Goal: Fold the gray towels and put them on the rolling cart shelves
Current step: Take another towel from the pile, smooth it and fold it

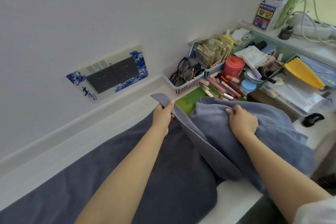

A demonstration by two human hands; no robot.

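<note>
A lived-in home, probably a bedroom or dressing corner. A white counter (54,152) runs along a plain white wall (91,5) that carries a dark double power socket framed by a blue-and-white porcelain-pattern plate (109,73). Personal clutter crowds the far end: a pink slotted plastic basket of spectacles (183,80), pink lipstick and cosmetic tubes (227,87), a red round lidded tin (233,66), and a pale green compartmented organiser tray (283,54). White charging cables (309,14) trail across the sill.
</note>
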